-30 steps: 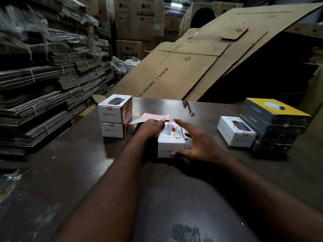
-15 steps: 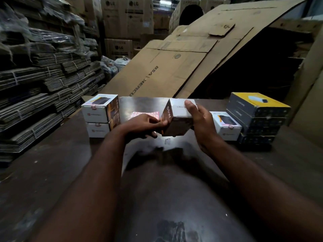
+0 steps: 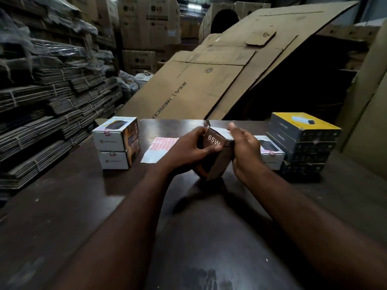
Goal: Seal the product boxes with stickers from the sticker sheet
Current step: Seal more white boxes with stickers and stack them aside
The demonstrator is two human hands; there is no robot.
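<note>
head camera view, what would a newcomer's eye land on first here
In the centre, the left hand and right hand grip a tilted brown box marked 65W between them. Beyond the left hand the pink sticker sheet lies flat beside two stacked white boxes, and a yellow-topped stack stands at the right.

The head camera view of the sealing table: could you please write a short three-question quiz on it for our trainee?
1. True or false: the sticker sheet lies on the table.
2. The left hand and right hand together hold: A) the sticker sheet, B) the box marked 65W, C) nothing.
3. How many white boxes are stacked to the left of the sheet?
Key: 1 true; 2 B; 3 two.
</note>
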